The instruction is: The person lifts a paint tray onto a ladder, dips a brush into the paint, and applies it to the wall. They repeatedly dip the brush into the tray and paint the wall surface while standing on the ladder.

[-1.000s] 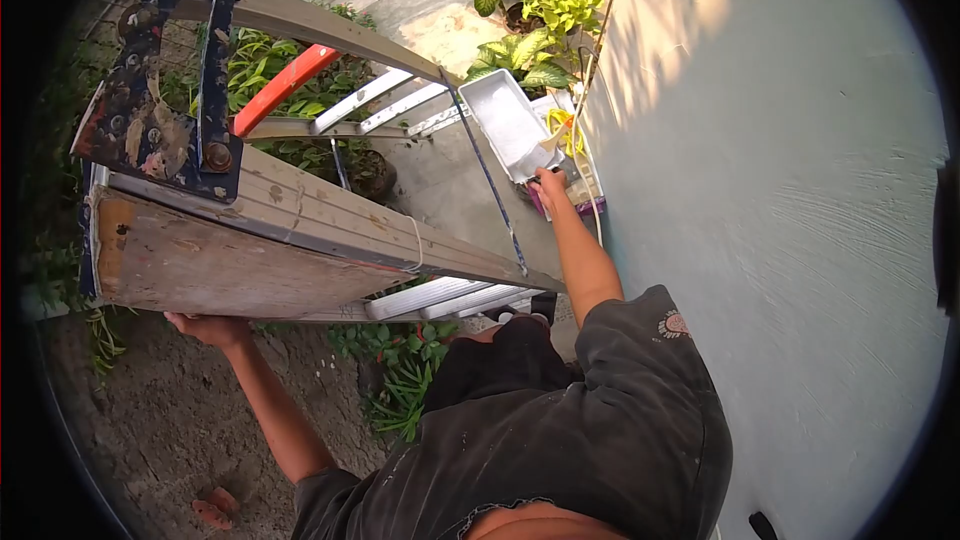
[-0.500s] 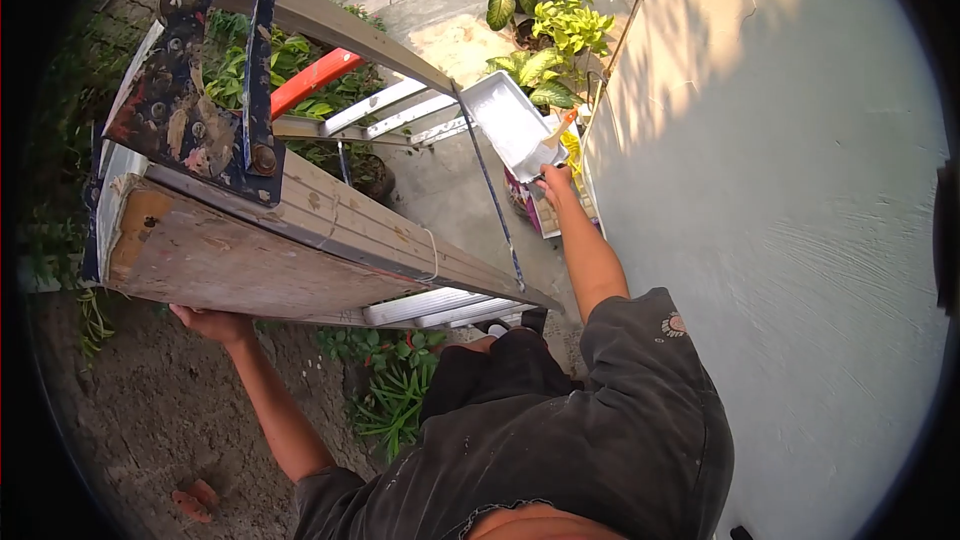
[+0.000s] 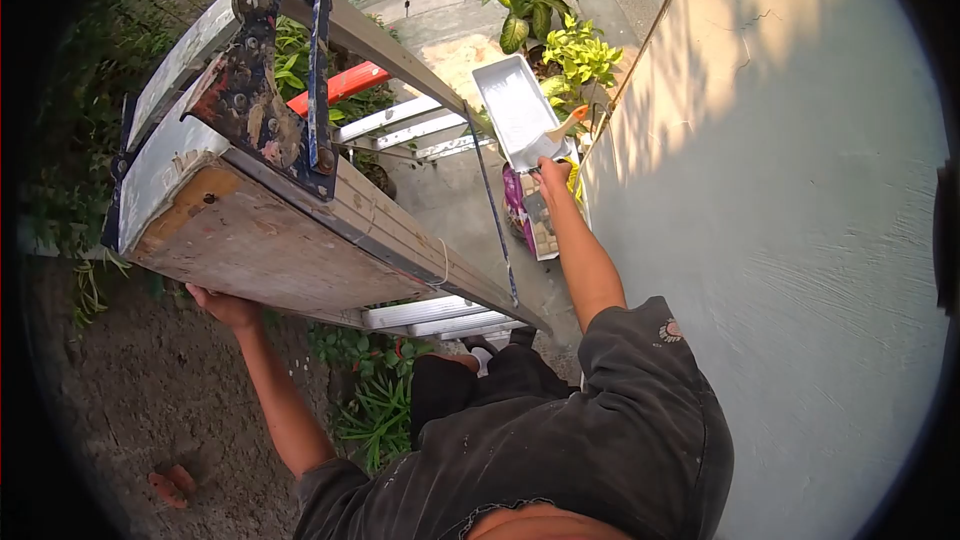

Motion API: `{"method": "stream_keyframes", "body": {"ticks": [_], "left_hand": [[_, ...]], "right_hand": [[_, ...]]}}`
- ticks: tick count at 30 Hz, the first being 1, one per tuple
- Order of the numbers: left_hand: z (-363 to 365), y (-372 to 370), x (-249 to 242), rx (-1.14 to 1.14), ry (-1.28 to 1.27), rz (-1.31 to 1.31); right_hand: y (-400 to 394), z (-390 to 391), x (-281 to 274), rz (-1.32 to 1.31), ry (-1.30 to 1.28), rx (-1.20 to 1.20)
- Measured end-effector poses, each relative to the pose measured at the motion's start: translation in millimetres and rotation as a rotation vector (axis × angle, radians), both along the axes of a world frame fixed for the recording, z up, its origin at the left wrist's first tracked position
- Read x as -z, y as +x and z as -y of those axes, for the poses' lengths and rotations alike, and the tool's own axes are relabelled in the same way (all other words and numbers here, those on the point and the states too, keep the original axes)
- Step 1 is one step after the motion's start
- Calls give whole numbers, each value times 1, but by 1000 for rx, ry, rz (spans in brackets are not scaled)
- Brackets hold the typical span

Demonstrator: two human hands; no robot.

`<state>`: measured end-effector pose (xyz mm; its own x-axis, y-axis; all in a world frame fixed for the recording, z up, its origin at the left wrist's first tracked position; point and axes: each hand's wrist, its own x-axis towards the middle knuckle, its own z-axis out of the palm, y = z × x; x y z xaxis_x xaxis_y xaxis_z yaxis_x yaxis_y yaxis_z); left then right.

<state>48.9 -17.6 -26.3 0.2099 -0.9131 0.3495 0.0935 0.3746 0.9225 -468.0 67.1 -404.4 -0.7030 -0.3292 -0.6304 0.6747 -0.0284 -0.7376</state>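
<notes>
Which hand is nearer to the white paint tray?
Right. The right hand grips the near end of the white paint tray; the left hand is far away, under the ladder.

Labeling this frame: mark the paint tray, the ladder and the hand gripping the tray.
paint tray [image 3: 515, 110]: head view, on its white inner floor.
ladder [image 3: 290, 265]: head view, on the worn wooden top face.
right hand [image 3: 551, 176]: head view, on the back of the hand at the tray's near end.
</notes>
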Motion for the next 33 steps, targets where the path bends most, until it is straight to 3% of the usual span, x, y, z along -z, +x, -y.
{"method": "stream_keyframes", "body": {"ticks": [3,7,11,21,25,33], "left_hand": [[2,0,2,30,-16,-21],[-9,-11,-1,-48,-11,-9],[-6,-13,3,20,-27,-72],[-13,-18,6,20,75,-59],[-21,-23,0,39,84,-63],[-31,-33,2,-26,150,-45]], "right_hand": [[-6,14,-35,-46,85,58],[-10,-6,-64,-64,-128,-50],[-3,-12,-99,-99,-201,-85],[4,-45,-113,-59,-251,-164],[24,-62,-134,-17,-232,-94],[52,-67,-228,-86,-253,-19]]}}
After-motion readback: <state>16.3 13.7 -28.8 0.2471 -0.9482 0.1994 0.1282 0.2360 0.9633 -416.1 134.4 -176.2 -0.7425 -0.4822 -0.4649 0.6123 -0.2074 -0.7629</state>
